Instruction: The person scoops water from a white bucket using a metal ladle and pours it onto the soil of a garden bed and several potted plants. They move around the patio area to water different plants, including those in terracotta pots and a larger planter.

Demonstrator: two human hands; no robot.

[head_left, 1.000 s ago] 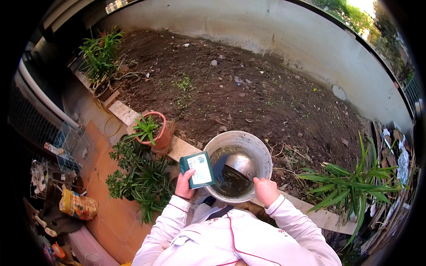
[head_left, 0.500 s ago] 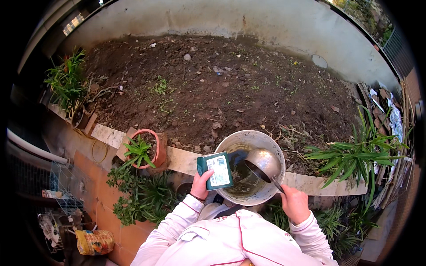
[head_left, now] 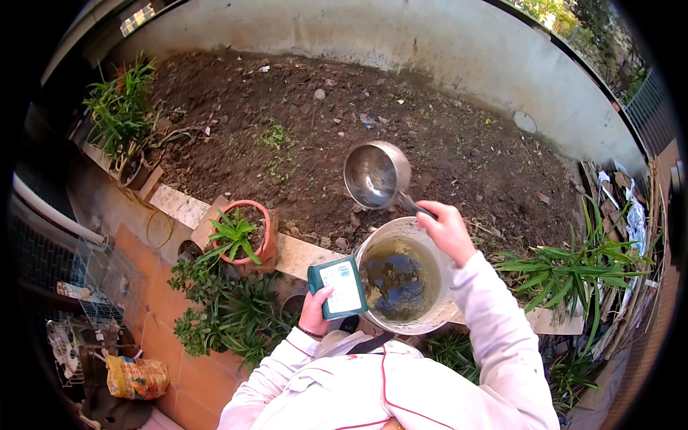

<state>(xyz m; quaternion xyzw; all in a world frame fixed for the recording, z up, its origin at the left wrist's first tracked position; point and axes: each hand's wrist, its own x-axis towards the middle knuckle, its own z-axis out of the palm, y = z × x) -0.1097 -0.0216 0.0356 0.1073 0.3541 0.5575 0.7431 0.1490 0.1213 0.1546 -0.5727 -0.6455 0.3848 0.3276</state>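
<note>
My right hand grips the dark handle of a metal saucepan, held tilted out over the soil with its mouth to the left. Its shiny inside shows; whether any liquid is left in it I cannot tell. Below it stands a whitish bucket holding murky greenish-brown water. To the bucket's left, my left hand is closed on a dark green packet with a white label, thumb over the label's edge.
A bare soil bed lies beyond a pale stone ledge, backed by a concrete wall. An orange pot with a green plant stands on the ledge. Leafy plants grow at right; a yellow bag lies lower left.
The saucepan has come up out of the bucket and swung forward over the soil with my right hand. My left hand still holds the packet, slightly lower and further left.
</note>
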